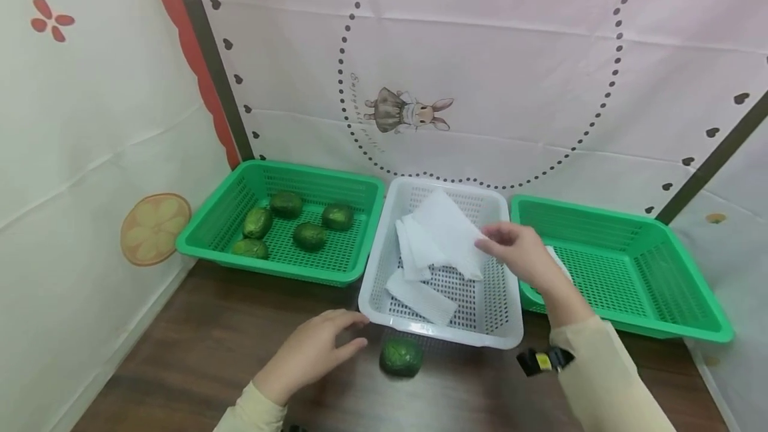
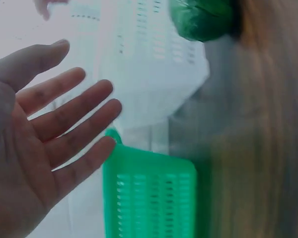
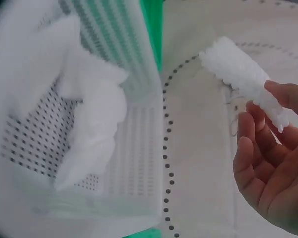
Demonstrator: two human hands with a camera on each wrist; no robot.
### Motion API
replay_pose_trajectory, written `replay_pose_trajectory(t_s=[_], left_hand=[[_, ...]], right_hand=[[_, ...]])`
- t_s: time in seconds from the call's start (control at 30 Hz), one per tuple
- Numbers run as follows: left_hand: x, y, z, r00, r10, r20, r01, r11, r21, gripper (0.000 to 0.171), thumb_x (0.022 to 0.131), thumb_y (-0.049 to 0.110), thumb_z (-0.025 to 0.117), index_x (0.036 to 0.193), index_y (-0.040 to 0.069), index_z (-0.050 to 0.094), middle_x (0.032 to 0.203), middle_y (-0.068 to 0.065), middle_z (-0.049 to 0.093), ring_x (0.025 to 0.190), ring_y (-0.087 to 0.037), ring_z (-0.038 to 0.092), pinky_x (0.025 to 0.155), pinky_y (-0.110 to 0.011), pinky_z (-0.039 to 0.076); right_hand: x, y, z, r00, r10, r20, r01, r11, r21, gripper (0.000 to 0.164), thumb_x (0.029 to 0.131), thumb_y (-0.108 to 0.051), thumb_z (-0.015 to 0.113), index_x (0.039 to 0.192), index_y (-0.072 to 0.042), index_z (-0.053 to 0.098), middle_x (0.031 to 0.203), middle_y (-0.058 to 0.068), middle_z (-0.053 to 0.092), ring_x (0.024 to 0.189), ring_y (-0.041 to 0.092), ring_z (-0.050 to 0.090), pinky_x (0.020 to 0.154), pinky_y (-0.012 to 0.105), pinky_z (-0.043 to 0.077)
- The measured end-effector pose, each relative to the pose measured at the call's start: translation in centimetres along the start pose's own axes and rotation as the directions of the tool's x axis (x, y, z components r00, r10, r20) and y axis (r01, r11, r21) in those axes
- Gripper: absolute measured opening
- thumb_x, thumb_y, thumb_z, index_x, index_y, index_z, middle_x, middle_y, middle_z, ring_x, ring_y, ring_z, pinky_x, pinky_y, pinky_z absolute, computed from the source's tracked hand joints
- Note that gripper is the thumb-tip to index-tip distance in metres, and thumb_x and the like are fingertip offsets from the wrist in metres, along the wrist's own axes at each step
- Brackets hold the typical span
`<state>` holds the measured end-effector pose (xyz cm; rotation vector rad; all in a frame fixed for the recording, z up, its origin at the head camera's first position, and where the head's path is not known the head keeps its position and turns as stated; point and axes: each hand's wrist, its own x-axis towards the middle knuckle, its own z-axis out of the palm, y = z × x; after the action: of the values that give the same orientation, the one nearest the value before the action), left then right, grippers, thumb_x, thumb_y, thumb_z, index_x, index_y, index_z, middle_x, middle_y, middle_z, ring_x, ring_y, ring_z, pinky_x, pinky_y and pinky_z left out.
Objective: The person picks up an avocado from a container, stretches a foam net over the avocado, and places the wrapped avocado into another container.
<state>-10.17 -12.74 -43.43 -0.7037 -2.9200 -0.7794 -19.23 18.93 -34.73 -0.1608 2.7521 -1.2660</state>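
Note:
My right hand pinches a white foam net sleeve between thumb and fingers, above the white basket. Inside that basket lie more white foam net sleeves, partly overlapping in the head view. My left hand has its fingers spread and holds nothing, as the left wrist view shows. It is near the basket's front left corner; whether a fingertip touches the rim, I cannot tell. Just right of it, a dark green avocado sits on the brown table, in front of the white basket.
A green basket on the left holds several avocados. Another green basket stands on the right, with a white piece at its left side, partly hidden by my right arm. A printed cloth hangs behind the baskets.

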Motion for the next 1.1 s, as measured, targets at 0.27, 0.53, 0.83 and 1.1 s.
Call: replay_pose_trajectory(t_s=[0.27, 0.53, 0.83, 1.1], left_hand=[[1.9, 3.3, -0.4, 0.946, 0.232, -0.226, -0.238, 0.971, 0.001, 0.021, 0.074, 0.031, 0.062, 0.094, 0.024, 0.059, 0.092, 0.016, 0.052, 0.087, 0.001, 0.046, 0.073, -0.021, 0.041], [4.3, 7.1, 1.1, 0.852, 0.477, -0.214, -0.447, 0.877, 0.177, 0.084, 0.064, 0.044, 0.066, 0.131, 0.015, 0.025, 0.135, -0.004, 0.019, 0.122, -0.023, 0.013, 0.096, -0.042, 0.011], [4.6, 6.8, 1.9, 0.86, 0.43, -0.274, -0.4, 0.902, 0.161, 0.074, 0.06, 0.041, 0.069, 0.123, 0.016, 0.039, 0.115, -0.003, 0.04, 0.116, -0.019, 0.026, 0.096, -0.036, 0.014], [4.6, 6.4, 1.9, 0.854, 0.415, -0.314, -0.395, 0.91, 0.13, 0.075, 0.058, 0.041, 0.07, 0.121, 0.013, 0.04, 0.115, -0.005, 0.039, 0.112, -0.02, 0.028, 0.095, -0.036, 0.016]], right_hand=[[-5.1, 0.8, 2.1, 0.999, -0.006, -0.037, 0.013, 0.983, 0.182, 0.044, 0.072, -0.042, 0.06, 0.102, -0.009, 0.057, 0.094, 0.006, 0.055, 0.072, 0.019, 0.052, 0.061, 0.036, 0.046], [-7.1, -0.4, 5.4, 0.985, -0.168, 0.036, 0.143, 0.919, 0.367, 0.029, 0.075, -0.022, 0.062, 0.098, -0.005, 0.058, 0.091, 0.011, 0.056, 0.064, 0.018, 0.054, 0.053, 0.032, 0.047], [-7.9, 0.2, 6.8, 0.952, -0.28, 0.127, 0.159, 0.8, 0.578, 0.031, 0.084, -0.011, 0.05, 0.111, 0.003, 0.048, 0.099, 0.016, 0.052, 0.076, 0.021, 0.054, 0.061, 0.037, 0.047], [-8.2, 0.8, 7.7, 0.925, -0.347, 0.153, 0.168, 0.737, 0.655, 0.033, 0.082, -0.005, 0.051, 0.109, 0.012, 0.045, 0.098, 0.017, 0.053, 0.079, 0.017, 0.055, 0.064, 0.036, 0.047]])
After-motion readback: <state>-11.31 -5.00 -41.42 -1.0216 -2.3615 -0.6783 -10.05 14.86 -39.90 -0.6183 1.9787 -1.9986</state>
